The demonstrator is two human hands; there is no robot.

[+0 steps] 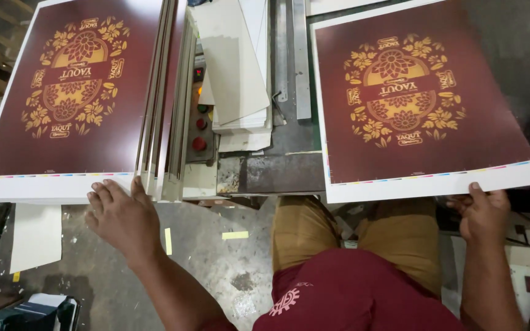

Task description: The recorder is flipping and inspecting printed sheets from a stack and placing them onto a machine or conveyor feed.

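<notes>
Right hand (483,211) pinches the maroon sheet (421,101); left hand (121,214), fingers spread, rests at the sheet stack (69,92) beside 3 buttons (200,125).

Maroon printed sheet (421,101) with gold floral design and white margin lay flat right of the control panel (199,116); matching sheet stack (72,92) lay left of it, edges fanned.

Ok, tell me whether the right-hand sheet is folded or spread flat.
Spread flat: the printed sheet shows its whole face uncreased.
</notes>
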